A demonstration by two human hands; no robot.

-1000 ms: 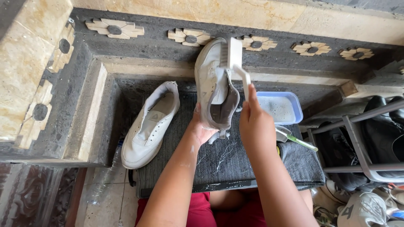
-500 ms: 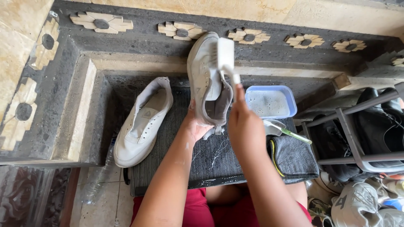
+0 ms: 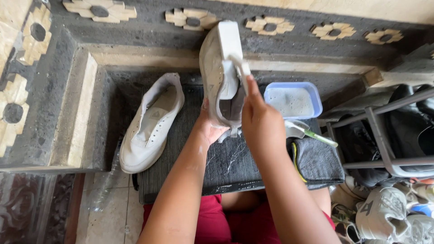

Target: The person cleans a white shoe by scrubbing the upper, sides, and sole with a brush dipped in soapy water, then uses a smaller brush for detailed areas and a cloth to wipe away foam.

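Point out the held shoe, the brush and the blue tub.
held shoe [image 3: 212, 77], head view, on its white side panel.
brush [image 3: 229, 40], head view, on its white back.
blue tub [image 3: 316, 97], head view, on its right rim.

A single head-worn camera looks steeply down, close over the person's forearms, lap and the mat [image 3: 181, 180] beneath.
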